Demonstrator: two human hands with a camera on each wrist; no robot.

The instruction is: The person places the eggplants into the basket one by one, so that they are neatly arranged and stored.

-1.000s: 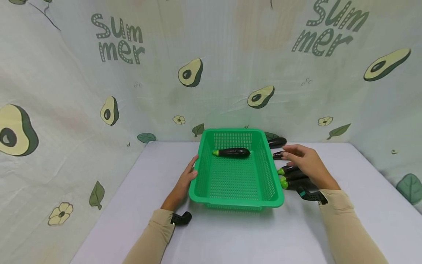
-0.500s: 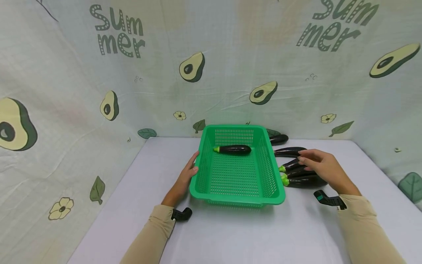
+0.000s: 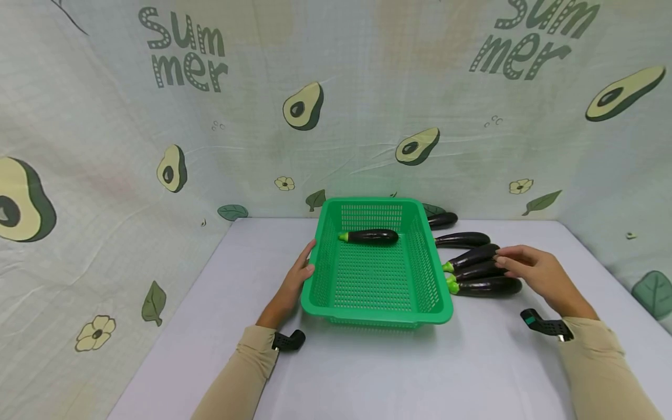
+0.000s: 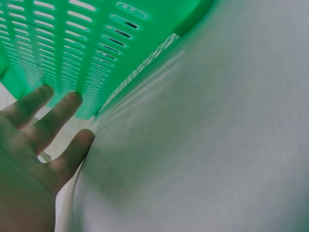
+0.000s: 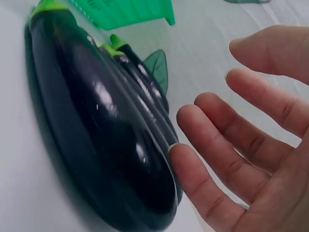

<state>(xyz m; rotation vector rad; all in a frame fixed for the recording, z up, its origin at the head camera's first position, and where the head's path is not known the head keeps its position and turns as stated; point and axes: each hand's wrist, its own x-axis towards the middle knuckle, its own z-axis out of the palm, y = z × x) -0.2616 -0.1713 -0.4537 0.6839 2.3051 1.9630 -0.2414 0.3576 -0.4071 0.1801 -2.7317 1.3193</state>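
A green plastic basket stands mid-table with one dark eggplant lying across its far part. My left hand rests against the basket's left side; in the left wrist view its fingers are extended beside the slotted wall. Several eggplants lie right of the basket, green caps toward it. The nearest eggplant fills much of the right wrist view. My right hand hovers by the blunt ends of this group, fingers relaxed and apart, holding nothing. One fingertip looks close to an eggplant; contact cannot be told.
One eggplant lies farther back, and another eggplant sits at the far edge, partly hidden by the basket. A cloth printed with avocados hangs behind the white table.
My right hand has moved right and nearer me, from beside the farther eggplants to the blunt ends of the nearer ones, uncovering them. My left hand stays at the basket.
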